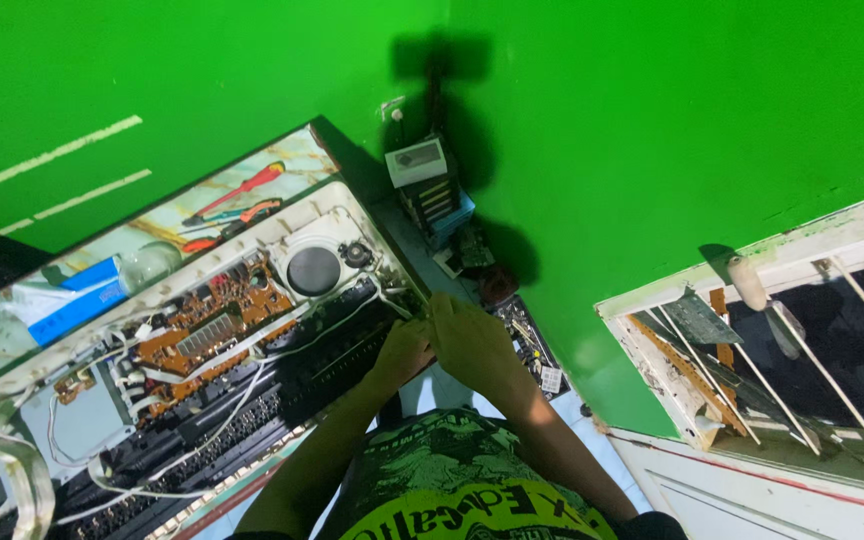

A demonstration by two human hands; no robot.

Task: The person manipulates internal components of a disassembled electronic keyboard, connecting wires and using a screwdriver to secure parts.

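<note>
Circuit board (214, 318) inside opened keyboard (72, 415); speaker (313, 270) right of board; screwdrivers (237, 200) behind.

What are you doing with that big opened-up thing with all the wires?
A person has both hands at the right end of an opened electronic keyboard lying on a workbench. The left hand and right hand are close together at its corner. Inside you can see a brown circuit board, a round black speaker and white wires. Screwdrivers and pliers lie behind it.

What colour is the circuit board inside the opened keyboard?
Orange-brown circuit board, with a metal heatsink; head view shows it best.
</note>
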